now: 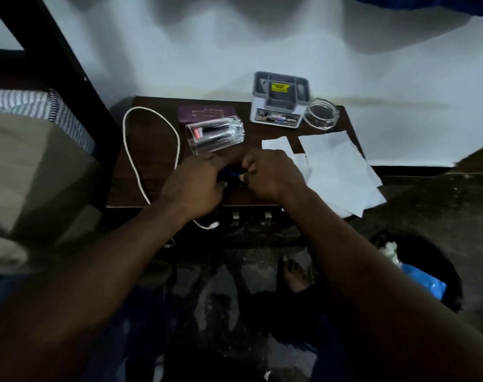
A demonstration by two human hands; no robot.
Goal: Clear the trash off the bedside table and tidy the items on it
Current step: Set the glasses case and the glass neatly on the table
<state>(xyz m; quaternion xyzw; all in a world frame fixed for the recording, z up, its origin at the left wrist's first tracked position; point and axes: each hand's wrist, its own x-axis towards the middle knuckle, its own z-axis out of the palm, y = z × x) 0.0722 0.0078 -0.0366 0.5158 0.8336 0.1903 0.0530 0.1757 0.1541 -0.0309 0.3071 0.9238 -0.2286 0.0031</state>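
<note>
Meeting over the front of the dark surface [152, 139], the left hand [196, 183] and right hand [267, 175] are both pinching a small dark blue thing [229, 176]; each grip is curling tight round one end, hiding most of it, so what it is cannot be told. Just behind, a clear glass [215, 135] is lying on its side against a maroon case [204, 114]. A white cable [178, 142] is looping at the left, running under the left wrist. White papers [339, 166] are hanging over the right edge, partly covered by the right hand. A bin [452, 274] on the floor is fading into shadow.
</note>
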